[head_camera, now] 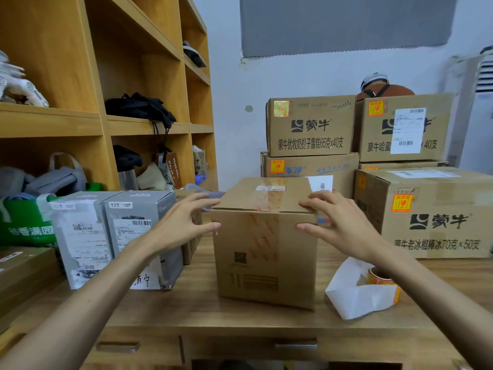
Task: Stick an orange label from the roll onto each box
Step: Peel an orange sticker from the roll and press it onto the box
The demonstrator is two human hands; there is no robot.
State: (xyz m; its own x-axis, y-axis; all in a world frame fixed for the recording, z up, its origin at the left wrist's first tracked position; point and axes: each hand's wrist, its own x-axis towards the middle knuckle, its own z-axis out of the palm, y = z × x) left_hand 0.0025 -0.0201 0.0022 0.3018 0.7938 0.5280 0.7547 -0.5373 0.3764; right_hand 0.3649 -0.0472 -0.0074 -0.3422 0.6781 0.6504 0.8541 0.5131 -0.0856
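Left hand (184,222): fingers spread wide, fingertips and thumb at the upper left edge of the centre box; contact looks likely but cannot be confirmed.
Right hand (338,222): fingers spread wide, tips on the top right edge of the box, thumb on its front face; nothing is pinched.
Centre box (264,257): brown carton, upright between the two hands, with red-printed tape across the top and down the front.
Label roll (380,276): orange, lying on the desk under the right wrist, apart from both hands.
Backing paper (354,295): white strip beside the roll, partly covering it.
Grey boxes (112,236): two, side by side, just outside the left hand.
Large carton (437,231): just outside the right hand, orange label (401,202) on its front.
Stacked cartons (310,129): beyond both hands, behind the centre box.
Desk (240,316): wooden, carrying all the boxes.
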